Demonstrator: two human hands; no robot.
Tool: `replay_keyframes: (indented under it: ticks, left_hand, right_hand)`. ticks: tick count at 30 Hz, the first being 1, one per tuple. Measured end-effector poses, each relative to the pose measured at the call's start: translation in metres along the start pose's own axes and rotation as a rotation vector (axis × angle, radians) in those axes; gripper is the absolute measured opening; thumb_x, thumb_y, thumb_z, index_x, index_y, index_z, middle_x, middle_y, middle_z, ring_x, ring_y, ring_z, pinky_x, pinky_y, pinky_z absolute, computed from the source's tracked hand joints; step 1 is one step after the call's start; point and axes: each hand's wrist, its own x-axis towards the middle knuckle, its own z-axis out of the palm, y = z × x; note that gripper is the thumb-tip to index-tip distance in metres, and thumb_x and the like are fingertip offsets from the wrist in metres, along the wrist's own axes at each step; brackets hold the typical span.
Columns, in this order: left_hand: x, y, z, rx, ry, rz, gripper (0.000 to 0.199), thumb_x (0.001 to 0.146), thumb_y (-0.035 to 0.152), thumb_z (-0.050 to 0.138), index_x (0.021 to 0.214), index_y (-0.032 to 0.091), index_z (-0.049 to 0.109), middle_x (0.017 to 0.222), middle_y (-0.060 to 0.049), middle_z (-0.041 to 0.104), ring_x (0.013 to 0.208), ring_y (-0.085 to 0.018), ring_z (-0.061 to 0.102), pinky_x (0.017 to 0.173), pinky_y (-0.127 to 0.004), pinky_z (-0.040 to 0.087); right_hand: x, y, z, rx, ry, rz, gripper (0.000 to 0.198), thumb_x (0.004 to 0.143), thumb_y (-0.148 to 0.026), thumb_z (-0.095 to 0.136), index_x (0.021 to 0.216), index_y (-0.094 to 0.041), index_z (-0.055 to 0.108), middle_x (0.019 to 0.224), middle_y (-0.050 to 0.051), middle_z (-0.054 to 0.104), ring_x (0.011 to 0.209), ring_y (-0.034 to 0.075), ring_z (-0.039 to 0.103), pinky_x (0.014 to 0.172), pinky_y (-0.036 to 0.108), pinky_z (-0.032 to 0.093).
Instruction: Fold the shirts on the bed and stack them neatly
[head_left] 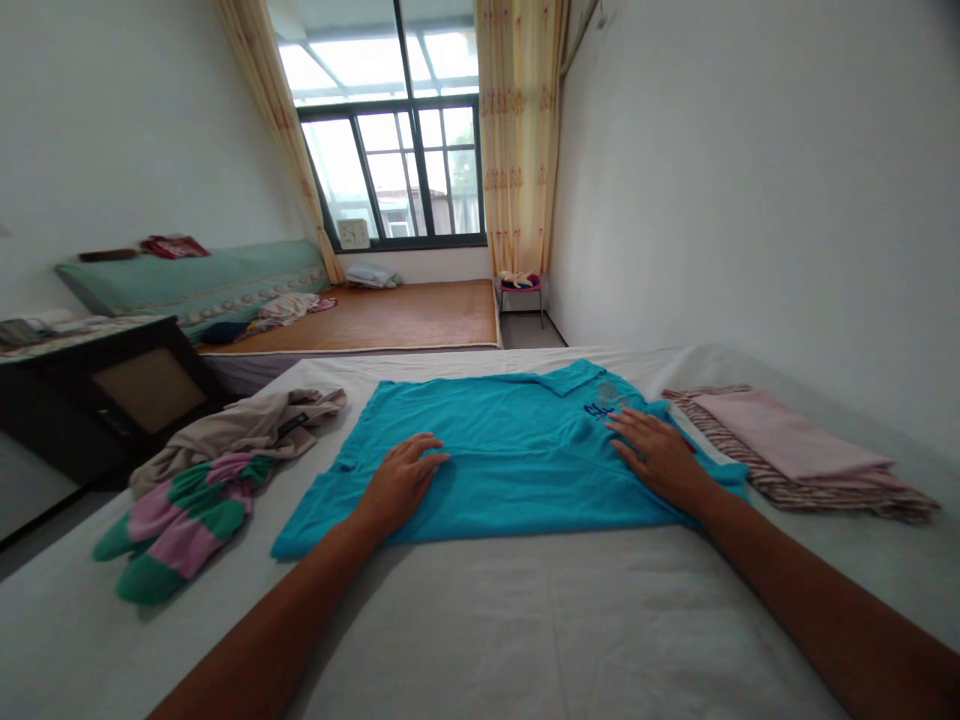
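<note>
A bright blue polo shirt (502, 490) lies spread sideways on the white sheet (525, 630), its collar toward the far right and dark embroidery near its right end. Its near side looks folded over, with a straight edge facing me. My left hand (405, 478) rests on the left half of the shirt, fingers stretched out. On the right part, beside the embroidery, my right hand (656, 455) lies flat with its fingers spread. Neither hand grips the cloth.
To the left lie green and pink striped socks (187, 520) and a crumpled beige garment (232, 435). At the right sits a folded pink cloth (795, 435) on a striped one (772, 490). Beyond are a bed (420, 315), a dark cabinet (120, 390) and a stool (520, 290).
</note>
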Motion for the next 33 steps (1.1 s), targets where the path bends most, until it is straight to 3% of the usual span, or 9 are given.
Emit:
replay_keyframes:
  ticks: [3, 6, 14, 20, 25, 30, 33]
  left_hand:
    - [0.000, 0.015, 0.004, -0.069, -0.096, 0.118, 0.036, 0.098, 0.032, 0.037, 0.127, 0.027, 0.058, 0.137, -0.004, 0.053, 0.134, -0.023, 0.039, 0.111, -0.043, 0.034]
    - [0.000, 0.023, 0.009, -0.083, -0.233, 0.149, 0.044, 0.098, 0.040, 0.036, 0.140, 0.030, 0.043, 0.148, -0.002, 0.040, 0.138, -0.023, 0.033, 0.113, -0.044, 0.031]
    - [-0.002, 0.015, 0.009, -0.073, -0.319, 0.107, 0.050, 0.098, 0.047, 0.032, 0.146, 0.033, 0.032, 0.154, 0.000, 0.030, 0.142, -0.023, 0.024, 0.116, -0.043, 0.023]
    - [-0.006, -0.003, 0.000, -0.040, -0.328, 0.001, 0.049, 0.098, 0.048, 0.029, 0.145, 0.034, 0.032, 0.153, 0.000, 0.032, 0.142, -0.023, 0.024, 0.115, -0.046, 0.022]
    - [-0.013, -0.033, -0.001, 0.019, -0.323, -0.117, 0.050, 0.098, 0.050, 0.028, 0.144, 0.034, 0.035, 0.152, 0.000, 0.033, 0.142, -0.023, 0.025, 0.114, -0.047, 0.023]
    - [-0.022, -0.067, 0.000, 0.137, -0.289, -0.310, 0.052, 0.098, 0.049, 0.027, 0.144, 0.028, 0.038, 0.151, -0.005, 0.035, 0.139, -0.027, 0.029, 0.111, -0.051, 0.026]
    - [-0.022, -0.069, -0.003, 0.211, -0.231, -0.371, 0.049, 0.097, 0.043, 0.032, 0.138, 0.022, 0.047, 0.146, -0.010, 0.042, 0.136, -0.030, 0.035, 0.110, -0.053, 0.027]
  right_hand:
    - [0.003, -0.027, -0.002, 0.092, -0.075, -0.087, 0.045, 0.097, -0.044, 0.034, 0.133, -0.025, 0.052, 0.140, 0.004, 0.051, 0.134, 0.023, 0.038, 0.110, 0.046, 0.031]
    - [0.002, -0.042, 0.003, 0.139, -0.194, -0.074, 0.050, 0.096, -0.050, 0.034, 0.140, -0.029, 0.044, 0.144, 0.004, 0.047, 0.134, 0.024, 0.040, 0.109, 0.050, 0.032]
    - [0.000, -0.024, 0.004, 0.196, -0.249, -0.020, 0.055, 0.095, -0.054, 0.030, 0.140, -0.026, 0.046, 0.144, 0.005, 0.047, 0.135, 0.024, 0.038, 0.111, 0.046, 0.030]
    - [-0.003, 0.003, 0.008, 0.160, -0.210, 0.009, 0.052, 0.096, -0.051, 0.029, 0.136, -0.026, 0.050, 0.141, 0.004, 0.050, 0.133, 0.024, 0.041, 0.110, 0.048, 0.032]
    - [-0.007, 0.022, 0.015, 0.115, -0.153, 0.035, 0.050, 0.095, -0.050, 0.031, 0.133, -0.026, 0.053, 0.137, 0.005, 0.054, 0.129, 0.026, 0.045, 0.107, 0.050, 0.036]
    - [-0.009, 0.027, 0.017, 0.078, -0.139, 0.058, 0.049, 0.095, -0.049, 0.033, 0.132, -0.023, 0.054, 0.136, 0.006, 0.055, 0.128, 0.025, 0.047, 0.107, 0.048, 0.037]
    - [-0.007, 0.020, 0.014, 0.046, -0.103, 0.076, 0.047, 0.095, -0.047, 0.034, 0.130, -0.023, 0.055, 0.134, 0.007, 0.057, 0.128, 0.026, 0.047, 0.107, 0.049, 0.036]
